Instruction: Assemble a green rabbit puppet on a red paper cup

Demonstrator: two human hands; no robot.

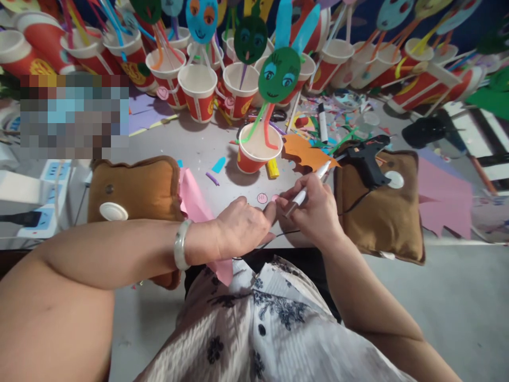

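Observation:
My right hand [316,209] grips a white marker [305,195], its shaft slanting up to the right past the fingers. At its fingertips, a small pink paper circle [275,198] lies partly covered. My left hand [244,225], with a pale bangle [182,245] at the wrist, is closed with fingers curled beside that circle; what they hold, if anything, is hidden. Just left of the circle lies another pink paper circle [262,198] bearing dark drawn lines. Beyond both hands stands a red and white paper cup [251,163] with a green paper face [279,75] on pipe-cleaner limbs.
Brown cushions [139,185] flank my hands; a black glue gun [368,159] rests on the right one. Pink paper [194,193] hangs over the table edge. Orange paper [304,151], a yellow block [272,168] and a power strip [50,193] lie about. Several cups [198,93] line the back.

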